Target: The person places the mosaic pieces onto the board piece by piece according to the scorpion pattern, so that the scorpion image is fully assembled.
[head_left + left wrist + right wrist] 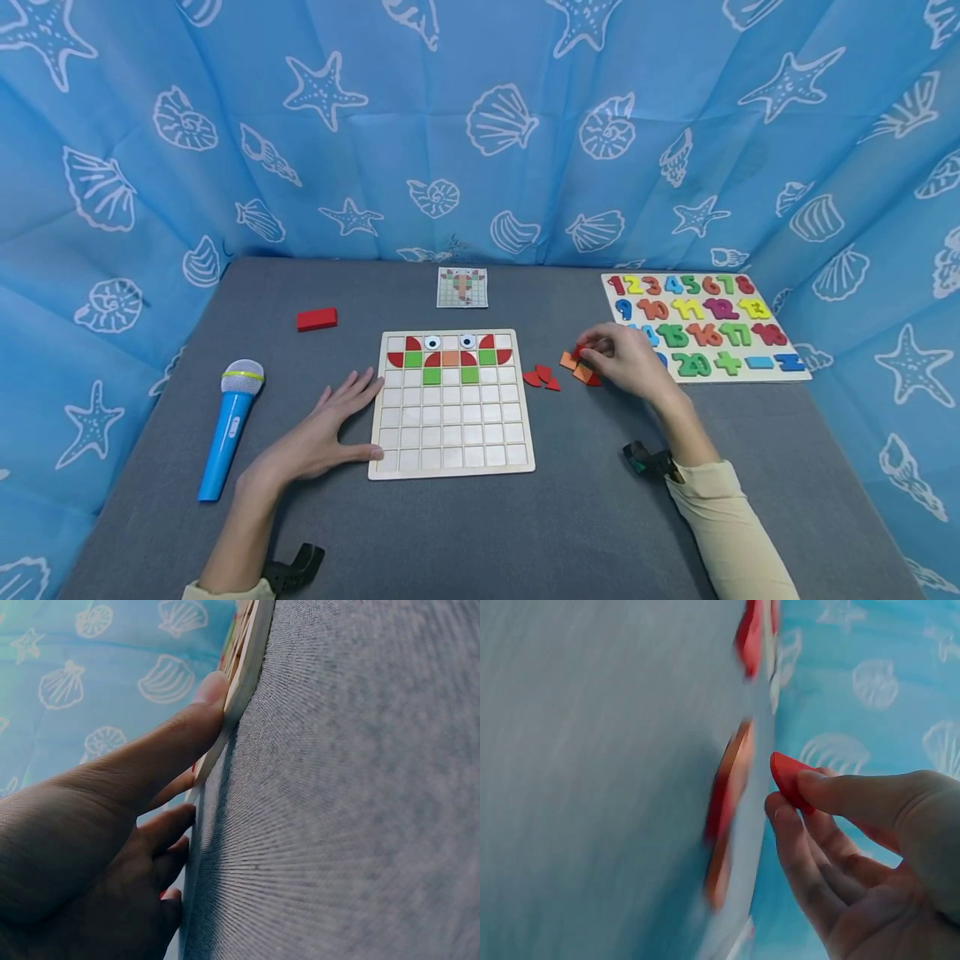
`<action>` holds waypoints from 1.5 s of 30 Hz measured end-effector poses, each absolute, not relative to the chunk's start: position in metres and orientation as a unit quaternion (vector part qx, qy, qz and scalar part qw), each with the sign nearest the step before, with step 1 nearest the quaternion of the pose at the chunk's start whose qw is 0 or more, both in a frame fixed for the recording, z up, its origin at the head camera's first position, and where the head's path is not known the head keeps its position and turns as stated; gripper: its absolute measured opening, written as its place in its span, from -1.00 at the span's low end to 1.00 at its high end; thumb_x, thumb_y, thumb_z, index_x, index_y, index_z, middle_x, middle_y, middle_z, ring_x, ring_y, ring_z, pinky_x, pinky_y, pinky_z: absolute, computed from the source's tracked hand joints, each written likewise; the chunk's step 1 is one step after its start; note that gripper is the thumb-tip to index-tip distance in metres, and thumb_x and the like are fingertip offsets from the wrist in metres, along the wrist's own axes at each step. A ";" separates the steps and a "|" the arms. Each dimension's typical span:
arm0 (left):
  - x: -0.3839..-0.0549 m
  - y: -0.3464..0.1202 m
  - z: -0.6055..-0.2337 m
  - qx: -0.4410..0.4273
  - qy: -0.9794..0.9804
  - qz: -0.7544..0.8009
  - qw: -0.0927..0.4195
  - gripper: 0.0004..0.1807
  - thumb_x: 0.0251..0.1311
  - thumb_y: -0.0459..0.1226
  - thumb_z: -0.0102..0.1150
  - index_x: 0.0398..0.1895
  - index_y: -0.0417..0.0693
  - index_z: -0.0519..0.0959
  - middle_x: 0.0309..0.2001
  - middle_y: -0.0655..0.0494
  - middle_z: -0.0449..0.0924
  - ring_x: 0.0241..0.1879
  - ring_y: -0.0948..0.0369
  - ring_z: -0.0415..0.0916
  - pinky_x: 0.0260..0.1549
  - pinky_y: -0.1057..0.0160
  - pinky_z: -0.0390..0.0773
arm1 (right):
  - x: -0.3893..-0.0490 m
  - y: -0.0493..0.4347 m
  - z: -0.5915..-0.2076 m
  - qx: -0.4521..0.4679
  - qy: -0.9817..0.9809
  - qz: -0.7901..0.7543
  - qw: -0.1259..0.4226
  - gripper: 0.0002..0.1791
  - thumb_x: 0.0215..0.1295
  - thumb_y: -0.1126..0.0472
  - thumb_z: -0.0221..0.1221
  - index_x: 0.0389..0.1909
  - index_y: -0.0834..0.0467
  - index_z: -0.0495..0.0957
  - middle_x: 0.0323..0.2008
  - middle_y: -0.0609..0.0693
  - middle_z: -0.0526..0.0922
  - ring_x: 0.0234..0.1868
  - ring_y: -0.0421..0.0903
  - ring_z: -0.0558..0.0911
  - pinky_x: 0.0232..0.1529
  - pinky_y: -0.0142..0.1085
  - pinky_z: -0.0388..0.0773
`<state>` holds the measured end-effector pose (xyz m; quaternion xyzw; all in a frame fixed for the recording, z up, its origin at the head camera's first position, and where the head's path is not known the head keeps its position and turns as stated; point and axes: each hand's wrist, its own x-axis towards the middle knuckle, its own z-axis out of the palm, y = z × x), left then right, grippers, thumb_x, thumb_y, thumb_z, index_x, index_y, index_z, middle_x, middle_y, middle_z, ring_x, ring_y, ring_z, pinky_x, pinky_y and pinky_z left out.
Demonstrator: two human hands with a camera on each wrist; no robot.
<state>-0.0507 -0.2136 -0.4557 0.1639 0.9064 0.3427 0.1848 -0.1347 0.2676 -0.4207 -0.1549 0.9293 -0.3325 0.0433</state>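
Note:
A wooden grid board (452,435) lies mid-table, its upper rows holding red quarter-round, green and orange square tiles and two eye tiles. My left hand (322,437) lies at the board's left edge with fingers spread; thumb and fingertips touch the rim, as the left wrist view also shows. My right hand (626,358) is above a small pile of orange tiles (582,372) and red tiles. In the right wrist view, thumb and fingertips pinch a red tile (790,780) off the table. More loose red tiles (543,374) lie between board and pile.
Behind the board lies a pattern card (462,288). A number puzzle board (742,375) sits at the back right, partly behind my right hand. On the left are a red block (317,319) and a blue toy microphone (228,433). A blue curtain (420,108) borders the table.

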 end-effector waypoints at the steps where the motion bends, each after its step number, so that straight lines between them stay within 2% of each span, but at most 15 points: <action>1: -0.051 -0.214 -0.456 0.164 0.906 0.343 0.185 0.20 0.17 0.11 0.59 0.77 -0.01 0.12 0.79 -0.23 -0.09 0.77 -0.34 -0.29 0.63 -0.58 -0.28 | -0.133 0.262 -0.419 -0.163 0.927 -0.336 0.040 -0.83 0.47 0.39 0.32 0.00 0.30 0.76 -0.12 0.23 0.83 -0.23 -0.03 0.79 -0.27 -0.43 0.69; 3: -0.051 -0.214 -0.456 0.166 0.906 0.344 0.184 0.20 0.17 0.11 0.60 0.77 -0.01 0.12 0.79 -0.22 -0.08 0.77 -0.34 -0.28 0.63 -0.58 -0.28 | -0.128 0.247 -0.417 -0.180 0.922 -0.341 0.039 -0.82 0.44 0.40 0.34 0.00 0.28 0.77 -0.11 0.21 0.84 -0.17 -0.01 0.81 -0.19 -0.36 0.74; 7: -0.051 -0.215 -0.455 0.169 0.904 0.347 0.184 0.20 0.17 0.09 0.60 0.77 -0.03 0.12 0.79 -0.22 -0.08 0.78 -0.34 -0.28 0.63 -0.57 -0.28 | -0.121 0.211 -0.416 -0.225 0.903 -0.358 0.074 -0.84 0.42 0.39 0.37 -0.04 0.23 0.79 -0.14 0.10 0.87 -0.15 -0.07 0.81 -0.10 -0.25 0.79; 12: -0.052 -0.215 -0.456 0.173 0.903 0.349 0.184 0.20 0.17 0.09 0.60 0.76 -0.04 0.12 0.79 -0.23 -0.09 0.77 -0.35 -0.28 0.62 -0.58 -0.28 | -0.117 0.171 -0.417 -0.273 0.874 -0.384 0.119 -0.90 0.42 0.36 0.39 -0.12 0.18 0.81 -0.19 0.03 0.89 -0.20 -0.12 0.83 -0.16 -0.35 0.75; 21: -0.053 -0.215 -0.457 0.174 0.903 0.348 0.182 0.20 0.18 0.10 0.59 0.77 -0.02 0.12 0.79 -0.24 -0.09 0.77 -0.35 -0.28 0.62 -0.58 -0.27 | -0.124 0.133 -0.427 -0.284 0.876 -0.370 0.126 -0.95 0.39 0.31 0.43 -0.21 0.18 0.84 -0.31 0.02 0.88 -0.40 -0.28 0.70 -0.33 -0.46 0.59; 28: -0.051 -0.216 -0.457 0.167 0.905 0.346 0.182 0.20 0.17 0.10 0.60 0.76 -0.03 0.12 0.79 -0.22 -0.08 0.78 -0.33 -0.28 0.63 -0.57 -0.27 | -0.121 0.124 -0.424 -0.270 0.886 -0.356 0.128 -0.96 0.36 0.26 0.47 -0.28 0.16 0.86 -0.40 0.02 0.85 -0.50 -0.27 0.62 -0.44 -0.46 0.46; 35: -0.050 -0.216 -0.458 0.167 0.905 0.346 0.181 0.20 0.17 0.11 0.60 0.76 -0.03 0.13 0.79 -0.22 -0.07 0.78 -0.33 -0.28 0.63 -0.57 -0.27 | -0.120 0.124 -0.425 -0.273 0.889 -0.349 0.116 -0.97 0.36 0.28 0.46 -0.25 0.17 0.85 -0.34 0.00 0.86 -0.42 -0.28 0.69 -0.35 -0.46 0.56; 40: -0.050 -0.216 -0.457 0.168 0.905 0.346 0.179 0.20 0.17 0.10 0.60 0.76 -0.03 0.13 0.79 -0.22 -0.07 0.78 -0.33 -0.28 0.63 -0.58 -0.27 | -0.125 0.144 -0.423 -0.258 0.882 -0.375 0.121 -0.93 0.37 0.31 0.45 -0.18 0.18 0.85 -0.25 0.02 0.88 -0.32 -0.23 0.76 -0.27 -0.42 0.65; 45: -0.050 -0.215 -0.457 0.169 0.905 0.346 0.179 0.20 0.17 0.10 0.60 0.76 -0.04 0.14 0.79 -0.23 -0.07 0.77 -0.34 -0.27 0.62 -0.58 -0.27 | -0.136 0.182 -0.421 -0.216 0.895 -0.377 0.097 -0.91 0.37 0.32 0.44 -0.16 0.22 0.82 -0.25 0.07 0.85 -0.29 -0.16 0.73 -0.26 -0.43 0.65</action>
